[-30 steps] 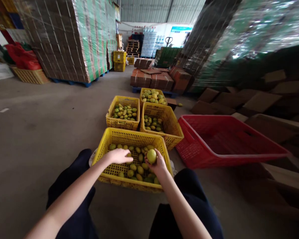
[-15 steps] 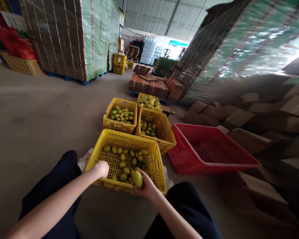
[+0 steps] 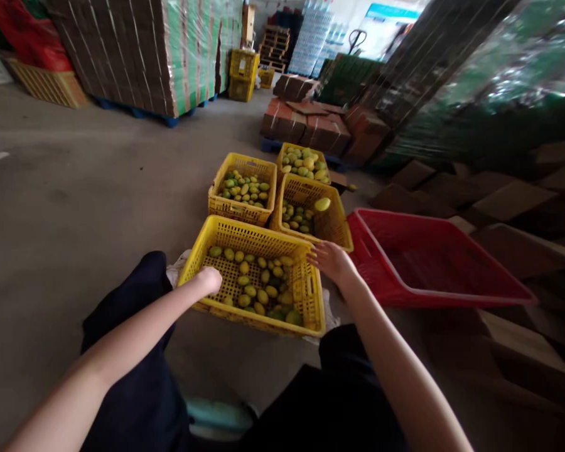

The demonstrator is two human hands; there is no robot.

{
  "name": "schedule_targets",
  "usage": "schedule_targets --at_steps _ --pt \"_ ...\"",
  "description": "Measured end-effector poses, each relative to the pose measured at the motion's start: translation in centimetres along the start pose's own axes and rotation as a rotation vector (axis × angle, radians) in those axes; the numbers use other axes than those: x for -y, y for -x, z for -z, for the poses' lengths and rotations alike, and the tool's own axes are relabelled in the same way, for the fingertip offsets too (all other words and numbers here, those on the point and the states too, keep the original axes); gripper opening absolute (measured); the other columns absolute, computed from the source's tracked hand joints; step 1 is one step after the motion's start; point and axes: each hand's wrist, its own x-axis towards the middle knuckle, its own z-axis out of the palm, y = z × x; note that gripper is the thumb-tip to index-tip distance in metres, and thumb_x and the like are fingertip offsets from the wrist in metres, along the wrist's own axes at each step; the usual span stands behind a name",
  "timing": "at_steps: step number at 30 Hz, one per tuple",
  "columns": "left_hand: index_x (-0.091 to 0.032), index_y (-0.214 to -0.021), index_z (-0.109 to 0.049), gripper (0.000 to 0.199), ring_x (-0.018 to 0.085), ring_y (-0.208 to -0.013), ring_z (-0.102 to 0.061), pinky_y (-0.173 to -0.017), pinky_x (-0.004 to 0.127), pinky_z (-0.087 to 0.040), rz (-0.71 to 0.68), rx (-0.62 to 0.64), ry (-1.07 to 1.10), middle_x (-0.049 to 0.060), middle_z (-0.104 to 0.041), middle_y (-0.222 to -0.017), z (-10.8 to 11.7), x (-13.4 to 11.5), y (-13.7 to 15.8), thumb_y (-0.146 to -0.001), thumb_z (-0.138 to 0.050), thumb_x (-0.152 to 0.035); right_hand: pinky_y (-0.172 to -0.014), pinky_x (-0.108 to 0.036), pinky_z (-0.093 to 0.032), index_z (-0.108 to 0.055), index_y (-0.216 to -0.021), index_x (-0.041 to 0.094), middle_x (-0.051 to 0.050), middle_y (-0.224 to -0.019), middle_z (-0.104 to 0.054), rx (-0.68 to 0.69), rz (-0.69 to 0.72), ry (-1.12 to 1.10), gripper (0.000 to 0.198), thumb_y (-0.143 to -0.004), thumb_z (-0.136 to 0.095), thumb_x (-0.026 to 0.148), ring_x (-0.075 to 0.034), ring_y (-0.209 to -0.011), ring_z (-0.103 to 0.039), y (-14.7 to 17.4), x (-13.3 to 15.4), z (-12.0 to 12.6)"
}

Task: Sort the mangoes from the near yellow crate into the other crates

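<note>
My left hand is curled into a fist over the left side of the near yellow crate. Whatever its fingers may hold is hidden from me. Loose green-yellow mangoes lie across this crate's floor, mostly to the right. Above the crate's right rim, my right hand is stretched out with fingers apart, holding nothing. Beyond those fingertips, a single yellow-green mango appears in mid-air over the yellow crate behind, which has more mangoes in its left part.
Two more yellow crates of mangoes stand behind, one at the left and one farther back. A large red bin is on the right, beside scattered cardboard boxes. Wrapped pallet stacks and bundled cardboard are farther off.
My right hand has let go of the mango and moved up and right, out of the near crate. The view has tilted down. My left hand stays curled at the crate's left.
</note>
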Motion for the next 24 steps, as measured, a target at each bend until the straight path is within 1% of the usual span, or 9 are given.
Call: schedule_targets --at_steps 2,5,8,11,14,17,19,21,24 --pt "-0.008 -0.093 -0.080 0.025 0.038 -0.099 -0.070 -0.087 0.044 -0.054 0.048 0.030 -0.017 0.024 -0.075 -0.099 -0.4 0.0 0.0 -0.071 -0.068 -0.008 -0.063 -0.034 -0.057 -0.059 -0.076 0.019 -0.008 -0.069 -0.068 0.048 -0.158 0.008 0.016 -0.087 -0.048 0.017 -0.021 -0.063 -0.068 1.1 -3.1 0.3" --pt "-0.010 -0.103 -0.077 0.028 0.034 -0.107 -0.068 -0.090 0.042 -0.052 0.097 0.064 -0.006 0.023 -0.072 -0.111 -1.2 0.2 -0.5 -0.082 -0.059 -0.013 -0.061 -0.031 -0.057 -0.060 -0.074 0.019 -0.008 -0.070 -0.070 0.039 -0.268 -0.062 0.021 -0.085 -0.044 0.012 -0.020 -0.065 -0.068 2.0 -6.1 0.5" --pt "-0.013 -0.104 -0.076 0.027 0.032 -0.107 -0.067 -0.089 0.039 -0.052 0.151 0.101 0.036 0.021 -0.071 -0.117 -2.6 1.1 -2.0 -0.083 -0.059 -0.016 -0.058 -0.028 -0.056 -0.059 -0.072 0.019 -0.007 -0.069 -0.069 0.054 -0.317 -0.146 0.021 -0.082 -0.043 0.010 -0.019 -0.066 -0.068 1.9 -6.8 0.7" --pt "-0.013 -0.101 -0.075 0.025 0.028 -0.098 -0.069 -0.084 0.033 -0.052 0.226 0.139 0.068 0.017 -0.074 -0.108 -4.1 2.8 -4.5 -0.078 -0.065 -0.013 -0.060 -0.028 -0.057 -0.062 -0.074 0.020 -0.008 -0.077 -0.070 0.193 -0.285 -0.253 0.015 -0.077 -0.050 0.011 -0.019 -0.072 -0.069 2.1 -5.9 1.1" --pt "-0.008 -0.111 -0.070 0.031 0.024 -0.100 -0.065 -0.087 0.028 -0.050 0.284 0.119 0.069 0.015 -0.072 -0.110 -5.1 4.8 -8.2 -0.081 -0.062 -0.009 -0.062 -0.025 -0.056 -0.064 -0.074 0.021 -0.005 -0.077 -0.069 0.221 -0.192 -0.377 0.013 -0.073 -0.054 0.012 -0.016 -0.071 -0.067 3.4 -4.7 0.9" --pt "-0.003 -0.126 -0.058 0.041 0.023 -0.114 -0.057 -0.097 0.029 -0.045 0.328 0.057 0.046 0.019 -0.063 -0.125 -5.2 6.6 -13.2 -0.085 -0.056 -0.004 -0.062 -0.025 -0.054 -0.066 -0.072 0.018 -0.005 -0.074 -0.069 0.159 -0.169 -0.399 0.009 -0.071 -0.057 0.016 -0.015 -0.068 -0.065 5.2 -4.5 -0.2" --pt "-0.005 -0.134 -0.051 0.049 0.025 -0.122 -0.052 -0.101 0.032 -0.043 0.350 0.029 0.039 0.021 -0.055 -0.136 -5.2 7.5 -16.8 -0.086 -0.053 -0.002 -0.062 -0.026 -0.054 -0.068 -0.074 0.017 -0.005 -0.076 -0.069 0.225 -0.242 -0.387 0.007 -0.069 -0.063 0.019 -0.015 -0.068 -0.065 5.9 -5.2 -0.9" --pt "-0.009 -0.139 -0.047 0.054 0.030 -0.129 -0.047 -0.102 0.038 -0.043 0.371 0.030 0.041 0.022 -0.046 -0.145 -5.3 8.2 -20.0 -0.086 -0.051 -0.002 -0.062 -0.028 -0.053 -0.068 -0.076 0.018 -0.005 -0.077 -0.069 0.298 -0.316 -0.382 0.011 -0.068 -0.070 0.024 -0.016 -0.068 -0.064 6.1 -6.1 -1.3" --pt "-0.013 -0.145 -0.043 0.061 0.039 -0.136 -0.039 -0.103 0.047 -0.043 0.417 0.054 0.043 0.024 -0.031 -0.155 -6.1 8.7 -23.0 -0.085 -0.054 -0.007 -0.062 -0.028 -0.051 -0.068 -0.076 0.018 -0.004 -0.077 -0.068 0.284 -0.381 -0.393 0.016 -0.065 -0.076 0.027 -0.015 -0.068 -0.063 5.8 -7.0 -0.8"
